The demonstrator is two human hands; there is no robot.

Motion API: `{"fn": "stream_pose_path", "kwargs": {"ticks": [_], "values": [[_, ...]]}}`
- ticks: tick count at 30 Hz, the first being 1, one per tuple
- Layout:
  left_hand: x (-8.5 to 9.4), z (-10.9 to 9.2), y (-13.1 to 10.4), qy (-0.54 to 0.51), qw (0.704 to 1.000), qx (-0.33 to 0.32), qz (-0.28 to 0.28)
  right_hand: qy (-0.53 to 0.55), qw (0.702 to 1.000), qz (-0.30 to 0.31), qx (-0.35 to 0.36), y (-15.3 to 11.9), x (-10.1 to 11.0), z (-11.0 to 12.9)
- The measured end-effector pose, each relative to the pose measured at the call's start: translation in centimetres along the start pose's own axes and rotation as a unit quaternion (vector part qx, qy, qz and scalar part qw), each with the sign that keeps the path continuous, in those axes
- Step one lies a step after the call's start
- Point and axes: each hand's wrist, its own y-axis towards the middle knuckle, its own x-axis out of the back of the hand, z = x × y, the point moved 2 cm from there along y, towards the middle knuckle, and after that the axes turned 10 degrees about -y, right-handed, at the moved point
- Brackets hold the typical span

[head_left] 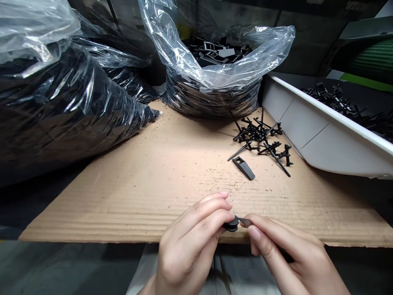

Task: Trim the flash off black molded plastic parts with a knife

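Observation:
At the cardboard's front edge, my left hand (193,241) is closed on a small black plastic part (231,224) with a rounded end. My right hand (281,250) pinches a thin, pointed dark blade (245,221) between thumb and index finger. The blade's tip meets the right side of the black part. Much of both items is hidden by my fingers. Beyond my hands, a single black tapered piece (244,168) with a square opening lies on the cardboard.
Black sprue-like pieces (260,133) lie on the cardboard sheet (123,196). Behind stands an open clear bag (211,92) of black parts. Full bags (61,106) fill the left. A white tray (331,135) with black parts stands on the right.

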Motion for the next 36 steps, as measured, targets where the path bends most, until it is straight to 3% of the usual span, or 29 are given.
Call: {"fn": "stream_pose_path", "kwargs": {"ticks": [4, 8, 12, 14, 15, 18, 20, 22, 28, 36], "values": [[0.1, 0.1, 0.0, -0.004, 1.000, -0.017, 0.009, 0.039, 0.996, 0.073, -0.039, 0.6, 0.4, 0.0], [0.5, 0.0, 0.3, -0.056, 0.998, 0.013, 0.033, 0.110, 0.978, 0.170, -0.055, 1.8, 1.2, -0.6], [0.6, -0.1, 0.6, -0.093, 0.994, 0.054, 0.036, 0.250, 0.913, 0.292, -0.133, 1.3, 0.9, -1.1], [0.6, -0.1, 0.7, -0.094, 0.992, 0.074, 0.031, 0.271, 0.910, 0.270, -0.161, 0.5, 0.7, -1.1], [0.6, -0.1, 0.7, -0.095, 0.992, 0.079, 0.030, 0.253, 0.926, 0.233, -0.154, 0.2, 0.6, -1.1], [0.5, -0.1, 0.7, -0.104, 0.991, 0.081, 0.033, 0.102, 0.992, 0.071, -0.030, -0.2, 0.9, -0.8], [0.4, -0.1, 0.8, -0.109, 0.990, 0.079, 0.035, -0.016, 0.997, -0.010, 0.075, -0.2, 0.9, -0.6], [0.3, 0.0, 0.8, -0.108, 0.990, 0.080, 0.035, -0.086, 0.988, -0.043, 0.118, -0.1, 0.8, -0.6], [0.4, 0.2, 0.6, -0.101, 0.992, 0.070, 0.038, -0.088, 0.988, -0.013, 0.124, -0.2, 0.5, -0.7], [0.6, 0.0, 0.8, -0.129, 0.989, 0.065, 0.036, -0.006, 0.994, 0.090, 0.067, 0.8, 1.2, -0.4]]}}
